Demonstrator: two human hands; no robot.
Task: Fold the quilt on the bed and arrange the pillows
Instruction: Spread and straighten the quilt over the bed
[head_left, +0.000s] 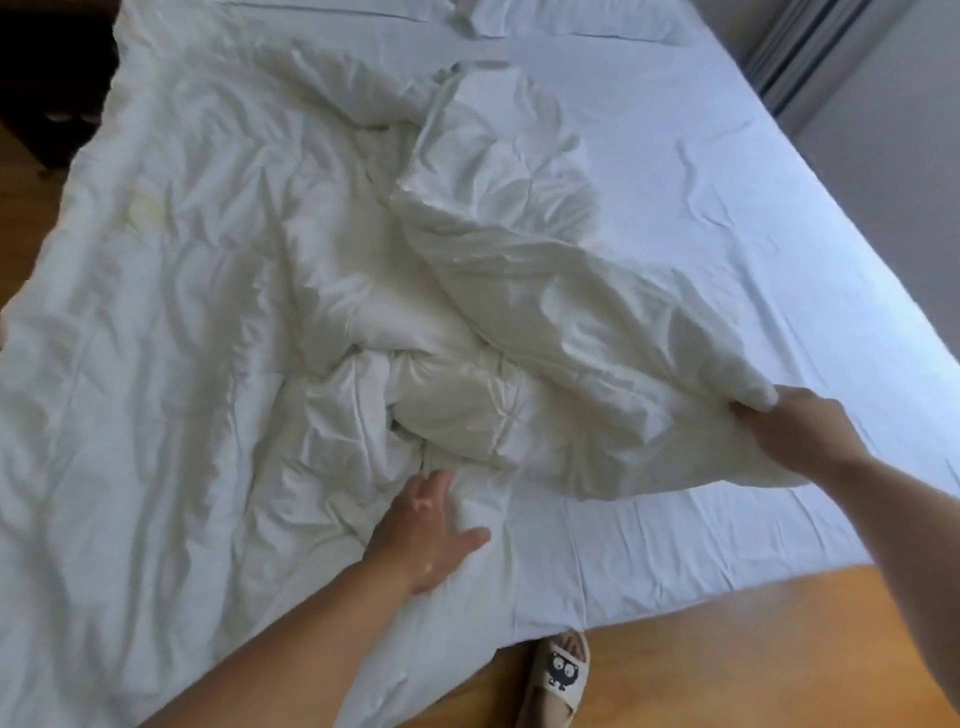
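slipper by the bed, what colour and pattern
Beige slipper with a black big-eyed cartoon figure on its strap; the head view shows it.

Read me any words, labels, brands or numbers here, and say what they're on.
None can be read.
The slipper bears only a cartoon face with big eyes, no letters.
The quilt, sheet and pillows are plain white.

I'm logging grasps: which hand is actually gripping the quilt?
The right hand: its fingers are curled round a raised edge of the quilt, holding it up. The left hand only rests flat on the quilt, fingers straight.
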